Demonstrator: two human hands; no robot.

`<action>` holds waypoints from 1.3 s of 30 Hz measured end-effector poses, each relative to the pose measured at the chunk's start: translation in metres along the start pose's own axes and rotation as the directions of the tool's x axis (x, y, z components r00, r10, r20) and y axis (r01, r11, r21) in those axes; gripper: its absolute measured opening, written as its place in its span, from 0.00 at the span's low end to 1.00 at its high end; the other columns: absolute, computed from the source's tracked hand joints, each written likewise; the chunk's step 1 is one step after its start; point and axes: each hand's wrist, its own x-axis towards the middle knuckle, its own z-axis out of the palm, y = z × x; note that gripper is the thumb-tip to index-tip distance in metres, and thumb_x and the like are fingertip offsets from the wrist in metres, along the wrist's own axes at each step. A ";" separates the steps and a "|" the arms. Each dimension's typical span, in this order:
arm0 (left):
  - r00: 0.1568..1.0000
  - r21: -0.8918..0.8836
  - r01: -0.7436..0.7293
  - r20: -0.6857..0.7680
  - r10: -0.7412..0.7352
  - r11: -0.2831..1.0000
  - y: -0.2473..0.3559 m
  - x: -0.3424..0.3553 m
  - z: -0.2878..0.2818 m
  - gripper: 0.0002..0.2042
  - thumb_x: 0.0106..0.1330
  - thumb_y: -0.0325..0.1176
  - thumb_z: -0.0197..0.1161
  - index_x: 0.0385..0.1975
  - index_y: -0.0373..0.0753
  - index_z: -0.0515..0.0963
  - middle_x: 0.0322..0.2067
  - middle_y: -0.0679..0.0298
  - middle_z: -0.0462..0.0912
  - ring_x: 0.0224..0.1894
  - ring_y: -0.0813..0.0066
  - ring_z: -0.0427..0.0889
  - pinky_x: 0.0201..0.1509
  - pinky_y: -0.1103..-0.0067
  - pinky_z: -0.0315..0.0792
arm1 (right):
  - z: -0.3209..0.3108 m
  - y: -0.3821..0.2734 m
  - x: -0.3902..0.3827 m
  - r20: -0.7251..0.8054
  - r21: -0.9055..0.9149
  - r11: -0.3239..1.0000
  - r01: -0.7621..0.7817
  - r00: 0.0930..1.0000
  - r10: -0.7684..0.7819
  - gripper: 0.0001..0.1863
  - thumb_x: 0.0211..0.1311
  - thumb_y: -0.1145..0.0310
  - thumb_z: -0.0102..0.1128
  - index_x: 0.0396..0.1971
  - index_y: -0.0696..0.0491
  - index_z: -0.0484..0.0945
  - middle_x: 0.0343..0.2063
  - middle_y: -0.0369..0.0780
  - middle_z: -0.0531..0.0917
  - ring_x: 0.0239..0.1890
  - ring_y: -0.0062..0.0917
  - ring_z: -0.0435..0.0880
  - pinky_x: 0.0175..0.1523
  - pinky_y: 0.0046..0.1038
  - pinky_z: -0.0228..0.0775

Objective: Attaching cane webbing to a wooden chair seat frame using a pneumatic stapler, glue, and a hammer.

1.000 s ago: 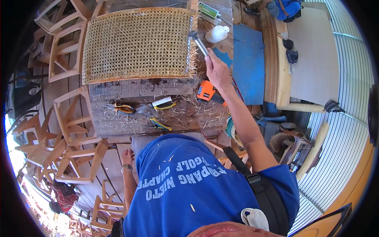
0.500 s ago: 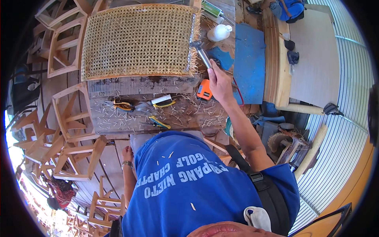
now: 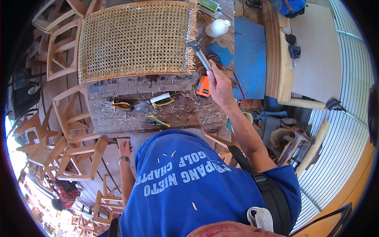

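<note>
A woven cane seat panel (image 3: 134, 37) in a wooden frame lies on a worn workbench (image 3: 158, 85). My right hand (image 3: 219, 85) grips the handle of a metal hammer (image 3: 199, 53), whose head rests at the panel's right edge among the loose cane ends. My left hand (image 3: 125, 149) hangs below the bench's near edge beside my blue shirt, a watch on its wrist; whether it holds anything is hidden.
Pliers with yellow handles (image 3: 158, 120), another tool (image 3: 122, 104) and an orange utility knife (image 3: 203, 87) lie on the bench among cane scraps. A white bottle (image 3: 217, 27) and a blue mat (image 3: 248, 59) sit to the right. Bare wooden chair frames (image 3: 67, 130) crowd the left.
My right hand has drawn the hammer back toward me and slightly lower along the panel's right edge. The view has shifted a little; the left hand stays low.
</note>
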 end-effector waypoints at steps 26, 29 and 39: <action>0.998 -0.061 -0.031 0.048 0.034 0.998 -0.039 0.001 0.010 0.22 0.72 0.50 0.61 0.51 0.36 0.78 0.34 0.62 0.85 0.27 0.76 0.81 0.27 0.77 0.76 | -0.006 0.000 -0.028 -0.029 0.021 0.994 -0.105 0.994 0.105 0.19 0.76 0.66 0.54 0.62 0.54 0.76 0.27 0.42 0.81 0.25 0.18 0.74 0.33 0.24 0.71; 0.997 0.075 -0.073 0.013 0.072 0.995 -0.038 0.001 0.011 0.21 0.72 0.49 0.61 0.50 0.36 0.79 0.33 0.62 0.85 0.26 0.76 0.81 0.27 0.77 0.76 | -0.004 -0.004 -0.035 0.036 0.023 0.983 -0.185 0.982 0.184 0.20 0.75 0.65 0.56 0.60 0.59 0.76 0.37 0.51 0.86 0.32 0.34 0.86 0.39 0.31 0.77; 0.994 0.008 -0.105 0.035 0.105 0.994 -0.021 -0.003 0.006 0.20 0.73 0.46 0.60 0.52 0.35 0.78 0.35 0.61 0.85 0.28 0.74 0.83 0.29 0.76 0.78 | 0.008 -0.001 -0.035 -0.078 -0.015 0.999 0.037 0.996 -0.038 0.20 0.74 0.68 0.56 0.62 0.57 0.75 0.36 0.49 0.86 0.32 0.30 0.85 0.40 0.30 0.77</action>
